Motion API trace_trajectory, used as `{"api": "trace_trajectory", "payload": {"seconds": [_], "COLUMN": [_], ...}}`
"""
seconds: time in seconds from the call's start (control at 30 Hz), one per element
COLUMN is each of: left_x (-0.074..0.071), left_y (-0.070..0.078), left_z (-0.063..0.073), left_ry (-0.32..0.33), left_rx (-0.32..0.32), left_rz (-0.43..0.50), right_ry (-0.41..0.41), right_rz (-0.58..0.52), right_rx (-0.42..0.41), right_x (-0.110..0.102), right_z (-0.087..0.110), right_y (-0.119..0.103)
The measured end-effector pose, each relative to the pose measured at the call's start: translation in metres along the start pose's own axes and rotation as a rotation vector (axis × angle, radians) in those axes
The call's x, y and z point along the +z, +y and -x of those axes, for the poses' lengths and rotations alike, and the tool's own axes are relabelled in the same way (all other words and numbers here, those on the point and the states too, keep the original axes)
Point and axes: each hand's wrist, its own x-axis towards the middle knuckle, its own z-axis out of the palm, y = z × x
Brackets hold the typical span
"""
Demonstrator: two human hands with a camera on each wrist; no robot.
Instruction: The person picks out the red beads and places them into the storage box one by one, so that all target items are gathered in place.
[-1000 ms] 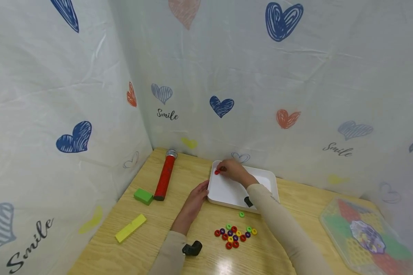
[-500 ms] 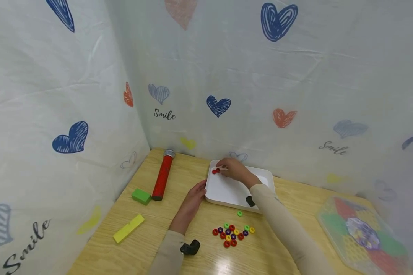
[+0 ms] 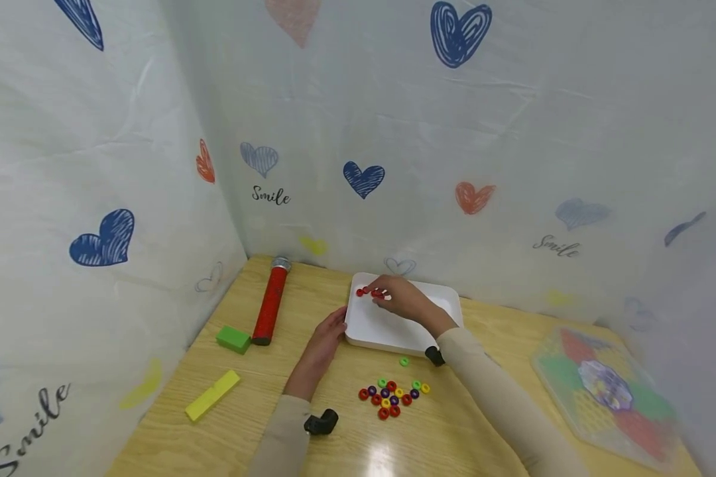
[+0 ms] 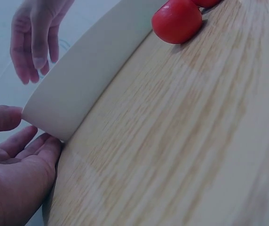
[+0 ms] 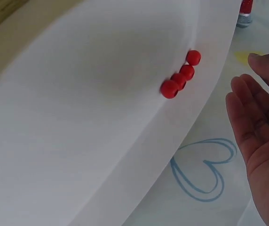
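A white tray (image 3: 388,330) stands at the back of the table by the curtain. My left hand (image 3: 321,346) holds its near-left corner; in the left wrist view the thumb is at the top rim and the fingers (image 4: 50,151) are at the wall's lower edge. In the right wrist view several red beads (image 5: 178,81) lie in a row inside the tray, along its far wall. My right hand (image 3: 402,298) hovers over the tray beside this row, its fingers (image 5: 240,113) loosely straight with nothing between them. In the left wrist view, my right hand (image 4: 38,37) hangs beyond the tray.
Several ring-shaped beads (image 3: 385,393) in red, yellow, purple and green lie before the tray, with one green bead (image 3: 404,362) nearer it. A red tube (image 3: 270,305), green block (image 3: 234,339) and yellow strip (image 3: 212,395) lie left. A clear-lidded case (image 3: 605,391) lies right.
The right hand lets go at the row of red beads and draws slightly back from it; more of the row shows. The left hand stays on the tray. The head view turns slightly right.
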Motion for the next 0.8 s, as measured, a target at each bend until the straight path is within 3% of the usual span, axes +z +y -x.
{"api": "trace_trajectory", "payload": {"seconds": [0.37, 0.8], "left_x": [0.002, 0.003], "left_y": [0.004, 0.005], "left_z": [-0.001, 0.001], "left_ry": [0.007, -0.017], "left_rx": [-0.004, 0.014], "left_rz": [0.014, 0.043], "right_ry": [0.019, -0.091], "right_rz": [-0.005, -0.031], "right_rx": [-0.019, -0.016], "right_x": [0.005, 0.017], "right_z": [0.038, 0.077], "right_y": [-0.01, -0.026]}}
